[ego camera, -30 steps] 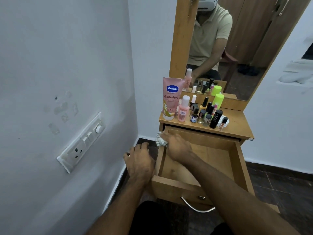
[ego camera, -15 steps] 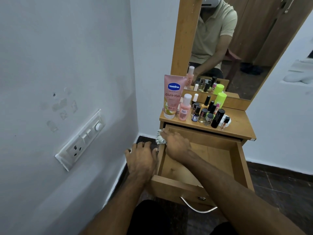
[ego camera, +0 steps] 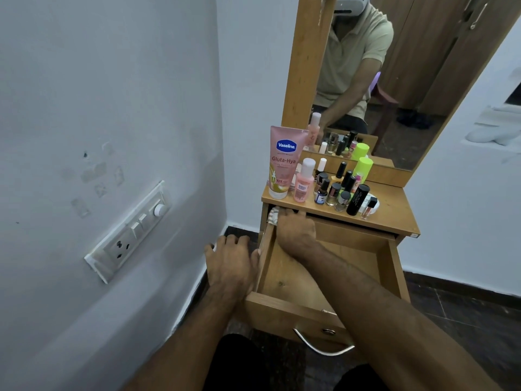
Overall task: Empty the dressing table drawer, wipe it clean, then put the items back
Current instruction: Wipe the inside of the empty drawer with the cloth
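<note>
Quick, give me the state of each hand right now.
Left hand: open, fingers resting against the outside of the drawer, holding nothing.
Right hand: gripping the cloth at the drawer's back left corner.

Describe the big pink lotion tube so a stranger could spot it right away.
On the dressing table top, below the mirror, bottles stand clustered. The Vaseline tube stands at the cluster's far left end, cap down, tallest there, with a blue logo.
</note>
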A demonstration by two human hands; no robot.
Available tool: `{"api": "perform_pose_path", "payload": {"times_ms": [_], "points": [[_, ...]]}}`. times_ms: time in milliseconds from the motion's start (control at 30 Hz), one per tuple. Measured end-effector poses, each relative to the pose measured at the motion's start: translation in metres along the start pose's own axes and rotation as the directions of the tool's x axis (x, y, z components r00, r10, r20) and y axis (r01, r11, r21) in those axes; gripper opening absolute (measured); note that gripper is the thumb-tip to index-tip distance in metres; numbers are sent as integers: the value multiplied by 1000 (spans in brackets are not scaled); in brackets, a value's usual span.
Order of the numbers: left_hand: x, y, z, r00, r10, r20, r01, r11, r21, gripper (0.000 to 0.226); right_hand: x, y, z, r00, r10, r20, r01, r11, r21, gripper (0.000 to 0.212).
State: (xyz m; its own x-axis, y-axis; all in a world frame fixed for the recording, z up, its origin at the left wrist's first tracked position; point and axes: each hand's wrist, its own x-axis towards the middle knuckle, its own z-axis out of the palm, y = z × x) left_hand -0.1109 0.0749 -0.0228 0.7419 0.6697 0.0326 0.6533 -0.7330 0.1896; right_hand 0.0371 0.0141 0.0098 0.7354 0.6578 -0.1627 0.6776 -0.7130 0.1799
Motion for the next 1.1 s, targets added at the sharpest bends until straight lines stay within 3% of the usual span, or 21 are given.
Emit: {"api": "perform_pose_path", "payload": {"times_ms": [133, 267, 367, 567, 767, 900, 1100], "points": [[5, 2, 3, 990, 139, 19, -139, 990, -19, 53, -1, 22, 7, 995, 94, 29, -91, 991, -98, 44], [12, 4, 5, 939, 326, 108, -324, 945, -36, 58, 5, 13, 7, 997, 80, 21, -81, 996, 25, 48], [15, 5, 7, 907, 369, 200, -374, 927, -18, 62, 6, 8, 9, 1000, 26, 15, -28, 996, 83, 56], [14, 6, 1, 893, 371, 254, -400, 914, 68, 60, -1, 27, 15, 999, 48, 23, -47, 997, -62, 51], [12, 17, -10, 898, 357, 257, -411, 889, 202, 56, -17, 77, 20, 991, 131, 39, -128, 989, -71, 45], [12, 35, -18, 922, 289, 259, -352, 904, 244, 59, -30, 106, 23, 984, 166, 59, -162, 984, -68, 42], [-7, 58, -7, 975, 166, 149, -195, 959, 206, 67, -46, 145, 30, 971, 230, 63, -227, 973, -52, 44]]}}
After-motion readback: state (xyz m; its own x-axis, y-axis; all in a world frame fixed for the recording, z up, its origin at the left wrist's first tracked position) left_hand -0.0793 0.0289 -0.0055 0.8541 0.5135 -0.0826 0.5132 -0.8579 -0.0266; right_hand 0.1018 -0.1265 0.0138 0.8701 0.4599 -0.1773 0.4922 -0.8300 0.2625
